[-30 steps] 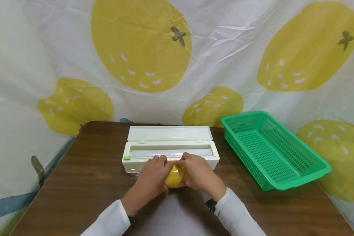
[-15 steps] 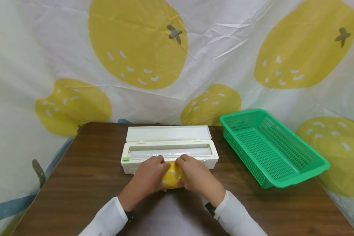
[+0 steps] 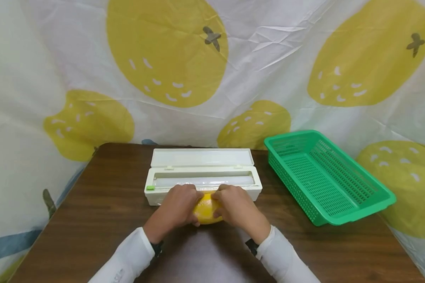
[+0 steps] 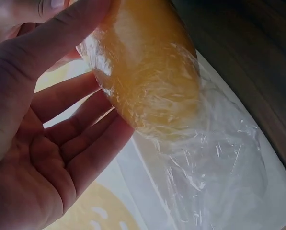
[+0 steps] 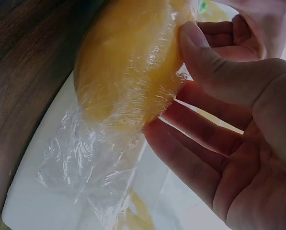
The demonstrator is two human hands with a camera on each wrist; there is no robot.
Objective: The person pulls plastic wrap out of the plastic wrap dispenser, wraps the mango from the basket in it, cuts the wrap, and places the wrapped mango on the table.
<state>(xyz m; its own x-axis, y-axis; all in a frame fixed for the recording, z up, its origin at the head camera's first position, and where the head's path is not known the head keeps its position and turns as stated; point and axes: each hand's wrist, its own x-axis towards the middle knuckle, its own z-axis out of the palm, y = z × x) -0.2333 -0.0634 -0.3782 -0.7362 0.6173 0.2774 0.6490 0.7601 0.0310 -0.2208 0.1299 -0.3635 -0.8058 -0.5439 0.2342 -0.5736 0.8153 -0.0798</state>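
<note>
Both hands hold a smooth, rounded yellow fruit [image 3: 206,211] wrapped in clear cling film, in front of the white film dispenser. Around its left side curls the left hand [image 3: 177,206]; the right hand [image 3: 236,206] grips the right side. In the left wrist view, the thumb lies on the fruit and the fingertips touch its underside. A crinkled tail of cling film [image 4: 219,158] trails from the fruit towards the dispenser [image 5: 42,191]. The right wrist view shows the right thumb [image 5: 195,36] pressing the wrapped surface. The hands hide part of the fruit and the dispenser's front.
The dispenser's lid [image 3: 202,158] stands raised at the back, with a film roll [image 3: 203,181] inside and a green slider [image 3: 150,188] at the left. A green perforated basket [image 3: 290,177] is at the right on the brown table [image 3: 102,220]. A lemon-print cloth [image 3: 184,125] hangs behind.
The fruit has turned in the hands and shifted slightly left. Loose film seen at the dispenser's lower left one second ago shows less now. Both hands keep their hold.
</note>
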